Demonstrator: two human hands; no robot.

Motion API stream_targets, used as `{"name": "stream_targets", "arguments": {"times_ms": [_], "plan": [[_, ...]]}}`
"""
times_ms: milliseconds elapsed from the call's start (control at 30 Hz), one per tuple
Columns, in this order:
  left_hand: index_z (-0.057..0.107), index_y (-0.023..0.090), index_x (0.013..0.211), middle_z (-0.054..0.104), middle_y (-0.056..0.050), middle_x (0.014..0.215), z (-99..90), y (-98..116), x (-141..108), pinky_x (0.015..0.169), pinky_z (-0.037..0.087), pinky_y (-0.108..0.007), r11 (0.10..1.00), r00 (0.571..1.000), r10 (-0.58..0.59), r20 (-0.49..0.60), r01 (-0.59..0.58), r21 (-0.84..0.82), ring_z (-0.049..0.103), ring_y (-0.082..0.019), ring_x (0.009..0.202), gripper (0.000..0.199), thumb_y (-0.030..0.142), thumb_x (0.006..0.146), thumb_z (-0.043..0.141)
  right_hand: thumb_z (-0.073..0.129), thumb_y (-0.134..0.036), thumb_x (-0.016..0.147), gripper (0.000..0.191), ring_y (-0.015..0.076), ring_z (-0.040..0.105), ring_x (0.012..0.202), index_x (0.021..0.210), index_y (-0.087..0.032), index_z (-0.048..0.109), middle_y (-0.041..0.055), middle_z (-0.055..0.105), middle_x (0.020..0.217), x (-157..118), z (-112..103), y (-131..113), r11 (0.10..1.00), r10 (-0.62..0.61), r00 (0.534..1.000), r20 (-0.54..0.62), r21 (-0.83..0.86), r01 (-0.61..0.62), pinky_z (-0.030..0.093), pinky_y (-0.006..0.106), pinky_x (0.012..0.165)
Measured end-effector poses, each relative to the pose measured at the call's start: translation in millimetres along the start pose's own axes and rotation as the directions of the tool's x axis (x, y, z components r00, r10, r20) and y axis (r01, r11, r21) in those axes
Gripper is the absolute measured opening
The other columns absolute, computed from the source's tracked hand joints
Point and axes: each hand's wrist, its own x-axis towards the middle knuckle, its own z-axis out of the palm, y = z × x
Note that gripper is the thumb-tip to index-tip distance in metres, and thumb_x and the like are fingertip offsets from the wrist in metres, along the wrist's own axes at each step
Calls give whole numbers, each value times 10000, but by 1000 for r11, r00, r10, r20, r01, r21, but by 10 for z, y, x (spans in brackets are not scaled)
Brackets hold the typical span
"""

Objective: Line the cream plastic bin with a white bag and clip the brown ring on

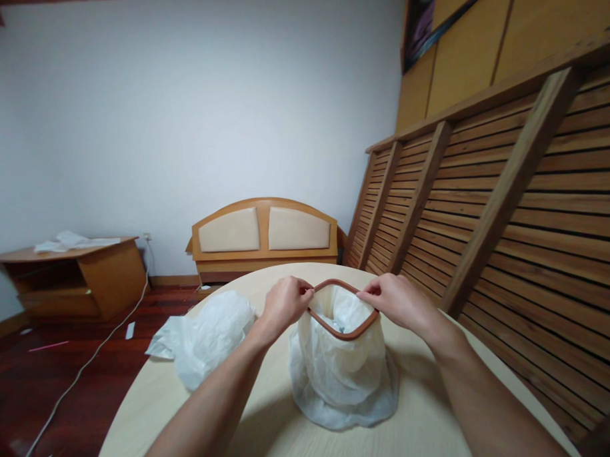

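A trash bin [340,374] stands on the round table in front of me, draped outside and lined inside with a thin white plastic bag. Around its mouth runs a brown rim ring [345,334], squarish with rounded corners. The left corner of the ring is pinched by my left hand [286,302], between thumb and fingers. At the opposite corner, my right hand [395,299] grips it the same way. Something small and bluish shows inside the bin, too unclear to name. To the left of the bin, near my left forearm, lies a crumpled white plastic bag [213,332].
The pale round table [272,436] carries the bin and the bag. A large slatted wooden frame [485,215] leans along the right side. Behind the table stands a headboard [265,233]. At left are a low wooden cabinet [111,275] and a white cable [96,356] on the floor.
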Motion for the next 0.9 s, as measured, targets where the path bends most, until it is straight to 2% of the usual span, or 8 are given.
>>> {"name": "stream_targets", "arguments": {"times_ms": [200, 400, 667, 800, 900], "plan": [[803, 232, 982, 784, -80, 931, 27, -36, 25, 664, 436, -257, 999, 1000, 15, -10, -15, -31, 696, -213, 828, 282, 311, 866, 558, 566, -350, 883, 291, 219, 719, 757, 762, -215, 795, 86, 775, 756, -30, -29, -40, 1000, -7, 1000, -28, 5, 7, 428, 257, 627], [804, 211, 968, 785, -80, 937, 15, -61, 61, 672, 463, -250, 992, 999, -33, -14, 31, -123, 698, -217, 851, 285, 342, 854, 579, 552, -370, 882, 308, 223, 717, 751, 767, -225, 798, 80, 771, 742, -37, -42, -54, 1000, -14, 999, -34, 19, 14, 423, 257, 620], [781, 191, 953, 773, -63, 890, 15, -73, 106, 704, 487, -248, 965, 986, -20, -165, -24, -261, 696, -195, 811, 317, 412, 894, 561, 565, -392, 879, 292, 227, 710, 746, 822, -218, 793, 90, 774, 793, -5, -95, -30, 998, 52, 989, -140, 39, -47, 419, 260, 601], [760, 151, 906, 767, -64, 833, 22, -98, 136, 679, 479, -232, 934, 983, -30, -183, -38, -356, 691, -172, 758, 269, 339, 890, 568, 568, -410, 872, 303, 224, 702, 727, 799, -208, 782, 86, 763, 767, 14, -106, 8, 997, 54, 989, -139, 54, -47, 412, 266, 601], [762, 136, 884, 761, -63, 794, 16, -107, 137, 638, 460, -226, 929, 984, -37, -176, -32, -369, 687, -169, 731, 257, 291, 889, 556, 567, -445, 867, 338, 215, 689, 706, 793, -197, 784, 78, 756, 750, 10, -123, 35, 992, 17, 994, -106, 127, -3, 405, 265, 587]]}}
